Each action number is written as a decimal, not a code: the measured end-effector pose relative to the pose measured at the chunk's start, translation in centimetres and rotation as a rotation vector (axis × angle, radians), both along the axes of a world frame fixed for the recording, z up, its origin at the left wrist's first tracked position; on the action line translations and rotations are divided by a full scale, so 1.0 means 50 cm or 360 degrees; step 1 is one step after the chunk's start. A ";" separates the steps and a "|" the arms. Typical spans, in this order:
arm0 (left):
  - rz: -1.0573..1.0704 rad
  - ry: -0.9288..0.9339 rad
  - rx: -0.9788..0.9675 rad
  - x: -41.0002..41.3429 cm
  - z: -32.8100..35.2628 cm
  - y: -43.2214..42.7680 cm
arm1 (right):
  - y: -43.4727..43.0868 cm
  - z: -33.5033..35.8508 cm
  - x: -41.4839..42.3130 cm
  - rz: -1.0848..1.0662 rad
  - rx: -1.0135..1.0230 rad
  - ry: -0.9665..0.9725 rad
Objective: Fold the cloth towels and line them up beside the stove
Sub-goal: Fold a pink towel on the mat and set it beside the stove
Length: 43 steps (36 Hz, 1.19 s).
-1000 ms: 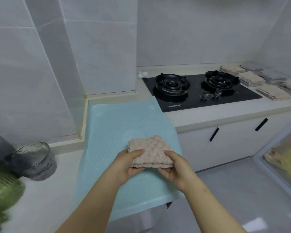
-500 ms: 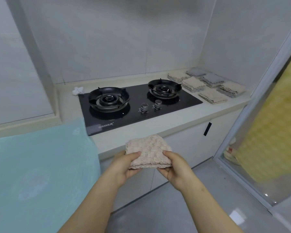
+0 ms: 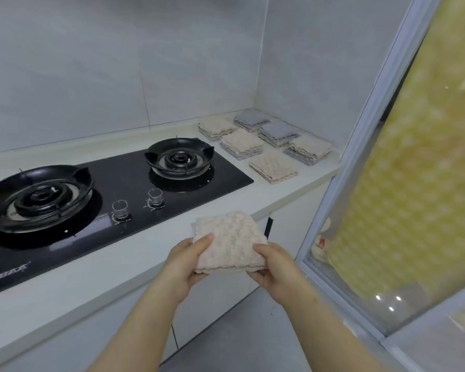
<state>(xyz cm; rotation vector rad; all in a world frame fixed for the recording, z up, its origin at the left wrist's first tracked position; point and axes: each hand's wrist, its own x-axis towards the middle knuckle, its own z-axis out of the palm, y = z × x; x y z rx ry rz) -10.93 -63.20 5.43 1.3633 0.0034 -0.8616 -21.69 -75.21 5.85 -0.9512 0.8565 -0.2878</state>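
The left grip (image 3: 184, 267) and right grip (image 3: 277, 269) are pinching the folded towel (image 3: 227, 242) by its near corners, holding it in the air at the front edge of the bench (image 3: 269, 196), near the stove (image 3: 118, 200). A slackening pinch is risking the layers falling open, and a careless landing is risking knocking the lined-up towels (image 3: 266, 146) askew.

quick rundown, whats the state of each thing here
held towel: folded into a square, off the counter, gripped at both sides
left hand: grips the towel's left edge, thumb on top
right hand: grips the towel's right edge
counter towels: six, folded, flat in two rows right of the stove
left burner: no flame
right burner: no flame
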 end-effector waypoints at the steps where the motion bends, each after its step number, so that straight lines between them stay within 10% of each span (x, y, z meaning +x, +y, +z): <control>1: -0.0009 -0.0010 0.0003 0.015 0.000 -0.032 | -0.030 0.001 0.010 -0.0013 -0.0011 0.0003; 23: -0.0087 -0.0086 0.0181 0.331 -0.026 -0.654 | -0.658 0.009 0.301 0.0005 -0.0365 0.0135; 43: 0.0527 -0.0095 0.0475 0.287 -0.052 -0.848 | -0.937 -0.060 0.390 0.0825 -0.0696 0.0261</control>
